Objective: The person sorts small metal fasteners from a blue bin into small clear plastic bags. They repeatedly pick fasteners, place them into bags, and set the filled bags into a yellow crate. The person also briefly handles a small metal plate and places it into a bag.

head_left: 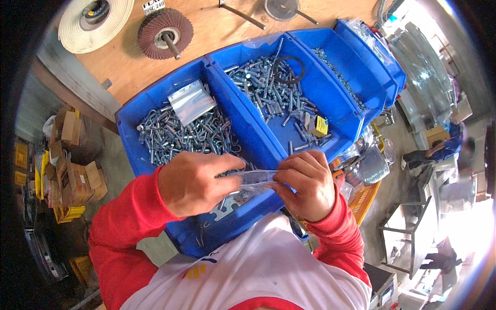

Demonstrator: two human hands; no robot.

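Both hands hold a small clear plastic bag (257, 178) stretched between them, above the near part of a blue bin. My left hand (194, 183) grips one end between thumb and fingers. The other end is pinched by my right hand (306, 184), its fingers curled. I cannot make out whether anything lies inside the bag. Beneath and beyond my left hand, the left blue bin (128, 135) holds a heap of shiny metal bolts and bent hooks (181, 138). On that heap rests a stack of clear plastic bags (191, 102). A notched metal plate (226, 207) lies under the hands.
The middle blue bin (248, 111) holds metal bolts, a black ring (289, 70) and a yellow-labelled piece (319, 125). More blue bins stand to the right. Abrasive discs (164, 33) hang on a wooden board (201, 23). Cardboard boxes (77, 181) stand at left; a person (445, 147) is far right.
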